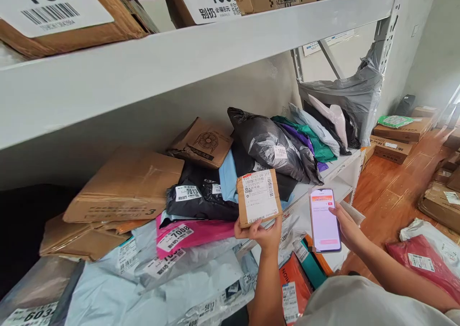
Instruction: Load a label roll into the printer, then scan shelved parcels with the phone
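The left hand (pixel 261 234) holds a small cardboard parcel (pixel 258 197) from below, grip closed on its lower edge, label side facing the camera. The parcel is raised just above the shelf (pixel 334 173) edge, in front of a heap of mailer bags. The right hand (pixel 345 224) holds a phone (pixel 325 219) upright, grip wrapped round its right edge, its lit screen just right of the parcel and apart from it. Behind lie a black bag marked 7013 (pixel 201 197), a pink bag (pixel 194 234) and a grey bag marked 1002 (pixel 269 144). A flat brown carton (pixel 125 185) rests to the left. Further cartons (pixel 397 137) sit on the wooden floor (pixel 388 196) to the right.
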Available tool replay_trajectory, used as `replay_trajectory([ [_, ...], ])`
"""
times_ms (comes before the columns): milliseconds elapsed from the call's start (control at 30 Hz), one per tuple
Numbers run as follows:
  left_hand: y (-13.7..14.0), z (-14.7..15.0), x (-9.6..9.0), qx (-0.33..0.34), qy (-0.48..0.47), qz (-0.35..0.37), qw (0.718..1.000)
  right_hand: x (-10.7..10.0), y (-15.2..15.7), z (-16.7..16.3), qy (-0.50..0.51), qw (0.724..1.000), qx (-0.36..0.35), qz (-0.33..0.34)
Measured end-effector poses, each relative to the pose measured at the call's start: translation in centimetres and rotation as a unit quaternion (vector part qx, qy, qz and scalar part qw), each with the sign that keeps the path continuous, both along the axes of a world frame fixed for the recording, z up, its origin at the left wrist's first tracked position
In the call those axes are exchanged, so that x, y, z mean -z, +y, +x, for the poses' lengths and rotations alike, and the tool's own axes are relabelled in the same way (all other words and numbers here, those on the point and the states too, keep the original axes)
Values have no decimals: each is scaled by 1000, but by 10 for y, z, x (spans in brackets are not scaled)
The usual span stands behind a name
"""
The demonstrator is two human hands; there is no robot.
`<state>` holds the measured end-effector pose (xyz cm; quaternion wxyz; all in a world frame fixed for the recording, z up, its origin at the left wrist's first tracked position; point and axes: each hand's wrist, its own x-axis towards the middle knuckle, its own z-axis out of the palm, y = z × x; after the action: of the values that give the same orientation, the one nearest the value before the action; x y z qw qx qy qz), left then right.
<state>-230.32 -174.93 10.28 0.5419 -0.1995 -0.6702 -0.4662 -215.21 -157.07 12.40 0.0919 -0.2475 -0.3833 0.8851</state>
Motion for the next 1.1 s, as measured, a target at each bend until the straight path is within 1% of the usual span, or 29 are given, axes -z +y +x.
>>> replay_trajectory([
  [100,0,2,-4,12,28,-29,999,-2,-2,1,-6,1000,3,-1],
  [200,-1,2,-2,10,37,-44,998,-4,-3,2,-11,1000,8,-5],
  [333,-2,3,2,-1,36,-47,998,-4,-5,4,-18,1000,9,-12],
  [500,0,7,1,-7,31,-40,999,-3,-5,4,-32,999,0,-18],
  [700,-1,8,4,-14,-6,-30,999,-4,-4,4,-37,999,5,-13],
  [867,-2,8,3,-21,12,-56,998,-11,-6,6,-45,999,4,-15],
  [1000,-2,8,-2,0,32,-53,998,-16,-8,3,-41,998,27,-36],
  [1100,-1,5,-2,1,36,-40,999,-10,-9,-3,-72,994,53,-57],
])
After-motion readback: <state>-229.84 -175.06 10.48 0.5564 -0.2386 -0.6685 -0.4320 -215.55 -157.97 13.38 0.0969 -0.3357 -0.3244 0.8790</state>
